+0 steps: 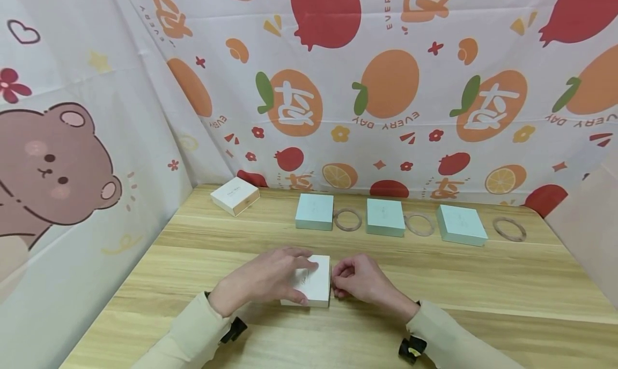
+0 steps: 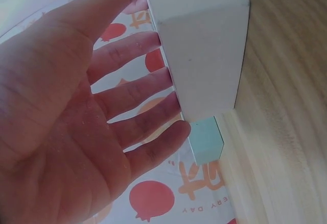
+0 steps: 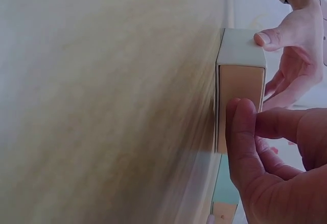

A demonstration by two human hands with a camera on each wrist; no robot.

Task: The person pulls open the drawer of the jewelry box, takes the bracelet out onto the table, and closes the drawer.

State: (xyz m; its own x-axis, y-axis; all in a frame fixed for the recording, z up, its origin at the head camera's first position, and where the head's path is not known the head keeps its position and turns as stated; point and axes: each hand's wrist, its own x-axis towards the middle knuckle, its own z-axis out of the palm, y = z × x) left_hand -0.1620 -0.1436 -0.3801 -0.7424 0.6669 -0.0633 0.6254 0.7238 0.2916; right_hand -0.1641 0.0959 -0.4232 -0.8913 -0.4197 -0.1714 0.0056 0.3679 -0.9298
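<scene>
A white drawer box (image 1: 316, 283) with a tan drawer front (image 3: 242, 83) lies on the wooden table. My left hand (image 1: 270, 275) spans it from the left, its thumb on the near edge and its fingers over the top. In the left wrist view, the ends of the left fingers (image 2: 135, 91) pass behind the box's upper edge. At the box's right side is my right hand (image 1: 362, 278). Its thumb and index finger (image 3: 244, 117) pinch together against the drawer front; whatever lies between those tips is hidden.
Along the back stand another white drawer box (image 1: 235, 194) and three mint green boxes, on the left (image 1: 315, 211), in the middle (image 1: 385, 216) and on the right (image 1: 462, 224). Three bangles lie beside these, on the left (image 1: 348, 229), centre (image 1: 419, 235) and right (image 1: 509, 238). Printed curtains (image 1: 338, 144) hang behind.
</scene>
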